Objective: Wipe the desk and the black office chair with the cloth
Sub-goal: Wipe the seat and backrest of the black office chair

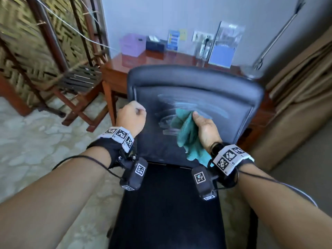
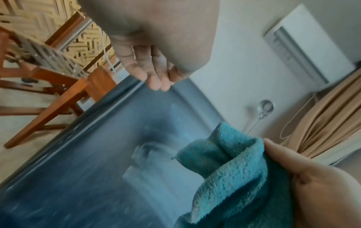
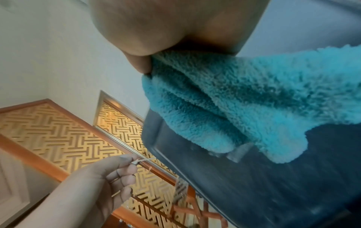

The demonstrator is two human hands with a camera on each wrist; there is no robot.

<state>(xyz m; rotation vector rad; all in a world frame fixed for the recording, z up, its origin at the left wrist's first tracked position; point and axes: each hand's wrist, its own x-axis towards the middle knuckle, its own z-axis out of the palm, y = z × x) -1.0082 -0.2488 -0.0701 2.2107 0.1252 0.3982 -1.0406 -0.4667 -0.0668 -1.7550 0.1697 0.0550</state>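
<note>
The black office chair's backrest (image 1: 215, 97) faces me, with its seat (image 1: 167, 203) below and pale wet streaks across its middle. My right hand (image 1: 204, 126) grips a bunched teal cloth (image 1: 188, 133) and holds it against the backrest. The right wrist view shows the cloth (image 3: 244, 100) hanging from my palm onto the chair (image 3: 254, 185). My left hand (image 1: 132, 114) hovers by the backrest's left edge with loosely curled fingers (image 2: 154, 77) that hold nothing. From the right wrist, the left hand (image 3: 101, 182) shows a gap to the chair. The wooden desk (image 1: 115, 69) stands behind the chair.
On the desk against the wall are a purple box (image 1: 132, 44), a black box (image 1: 154, 44) and a blue stand-up card (image 1: 222, 51). A wooden folding rack (image 1: 79, 87) stands at the left. Beige curtains (image 1: 305, 78) hang at the right, near a slanted metal rod (image 1: 274, 38).
</note>
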